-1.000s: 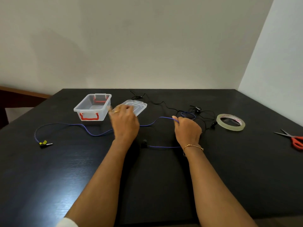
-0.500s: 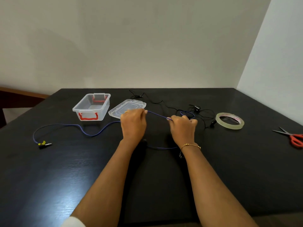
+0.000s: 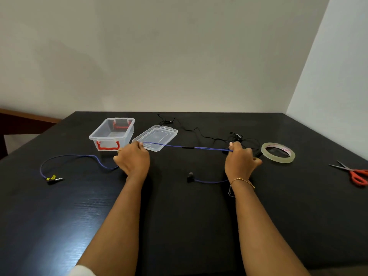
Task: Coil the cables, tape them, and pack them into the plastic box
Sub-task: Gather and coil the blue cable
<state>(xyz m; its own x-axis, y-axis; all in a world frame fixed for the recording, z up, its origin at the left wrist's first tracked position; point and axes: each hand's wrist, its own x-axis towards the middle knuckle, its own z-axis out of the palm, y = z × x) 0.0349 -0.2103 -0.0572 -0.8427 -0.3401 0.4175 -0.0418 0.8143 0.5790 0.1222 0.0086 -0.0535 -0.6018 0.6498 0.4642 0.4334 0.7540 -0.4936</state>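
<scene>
A blue earphone cable (image 3: 199, 147) is stretched taut above the black table between my hands. My left hand (image 3: 133, 160) pinches it near the box lid; my right hand (image 3: 240, 160) pinches it near the tape roll. The cable's slack end curves left to a yellow-marked jack plug (image 3: 53, 178). One blue earbud (image 3: 190, 176) lies on the table between my forearms. A thin black cable (image 3: 201, 133) lies tangled behind my right hand. The clear plastic box (image 3: 111, 134) with red handles stands open at the back left. A roll of clear tape (image 3: 277, 154) lies right of my right hand.
The box's clear lid (image 3: 157, 136) lies flat beside the box. Red-handled scissors (image 3: 356, 174) lie at the table's right edge. The black table (image 3: 179, 226) meets a wall behind and another on the right. A dark wooden piece (image 3: 23, 122) shows at far left.
My hands have moved apart, left hand leftward and right hand rightward, pulling the blue cable straight and taut between them. The slack on the left has shortened.
</scene>
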